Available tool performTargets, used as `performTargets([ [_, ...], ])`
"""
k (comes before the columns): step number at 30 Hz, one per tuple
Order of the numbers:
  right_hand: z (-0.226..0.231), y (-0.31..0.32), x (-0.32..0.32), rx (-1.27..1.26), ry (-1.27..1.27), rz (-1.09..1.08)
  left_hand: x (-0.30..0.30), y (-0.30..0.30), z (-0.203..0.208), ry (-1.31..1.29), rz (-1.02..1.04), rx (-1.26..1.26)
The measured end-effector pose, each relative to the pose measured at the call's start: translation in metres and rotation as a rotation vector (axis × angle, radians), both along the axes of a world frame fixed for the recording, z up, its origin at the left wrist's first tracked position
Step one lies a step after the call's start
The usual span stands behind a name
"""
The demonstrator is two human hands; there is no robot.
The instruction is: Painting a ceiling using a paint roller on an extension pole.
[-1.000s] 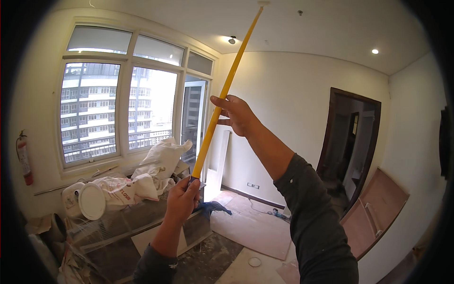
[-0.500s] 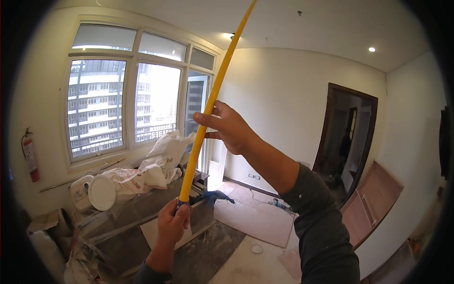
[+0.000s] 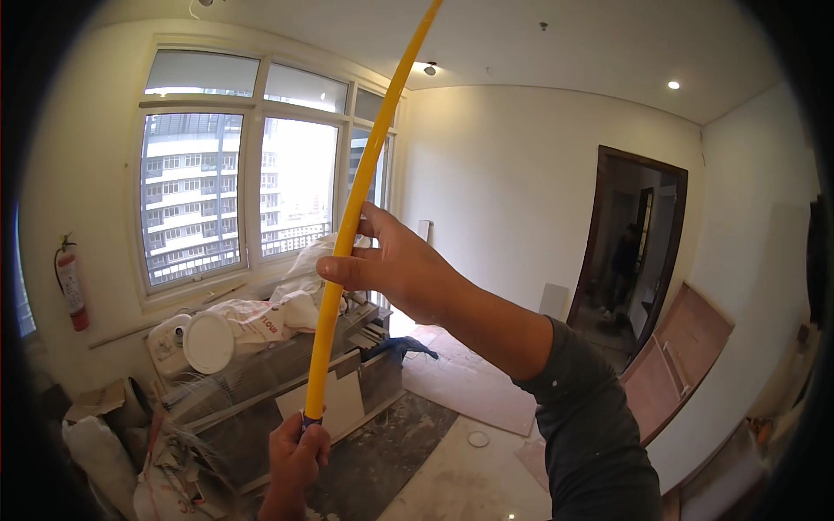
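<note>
A long yellow pole (image 3: 371, 156) rises through the middle of the view, leaning slightly right, and its upper end runs out of the top edge. Low down, my left hand (image 3: 297, 453) is closed round the dark blue bottom end of the pole. Higher up, my right hand (image 3: 391, 265) holds the shaft, with the thumb across its near side and the fingers behind it. The fingers of the right hand are partly hidden by the pole.
Sacks and a white lid (image 3: 208, 342) lie on a cluttered stack by the window (image 3: 193, 198). A fire extinguisher (image 3: 73, 286) hangs on the left wall. A wooden panel (image 3: 682, 360) leans near the doorway, where a person (image 3: 624, 265) stands. Boards (image 3: 482, 391) cover part of the floor.
Both hands have moved down and left with the pole. Its lower end now sits nearer the bottom edge, and the view has shifted slightly. Both hands keep their hold.
</note>
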State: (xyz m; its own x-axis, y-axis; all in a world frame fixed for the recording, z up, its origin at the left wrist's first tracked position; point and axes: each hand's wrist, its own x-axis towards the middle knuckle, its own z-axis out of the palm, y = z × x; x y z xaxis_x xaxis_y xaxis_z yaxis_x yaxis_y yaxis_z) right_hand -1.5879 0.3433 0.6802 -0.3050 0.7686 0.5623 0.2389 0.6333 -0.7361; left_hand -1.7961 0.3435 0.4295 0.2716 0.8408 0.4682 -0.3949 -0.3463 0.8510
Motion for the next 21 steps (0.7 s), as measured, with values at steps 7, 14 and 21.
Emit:
performTargets([
  [7, 0.013, 0.001, -0.002, 0.003, 0.023, -0.029, 0.003, 0.003, 0.019, -0.018, -0.025, 0.056],
  [14, 0.030, 0.038, 0.038, 0.055, 0.098, -0.149, 0.045, 0.037, 0.052, 0.027, -0.019, 0.089],
  [21, 0.048, 0.090, 0.110, 0.060, 0.139, -0.172, 0.121, 0.095, 0.076, 0.046, -0.032, 0.150],
])
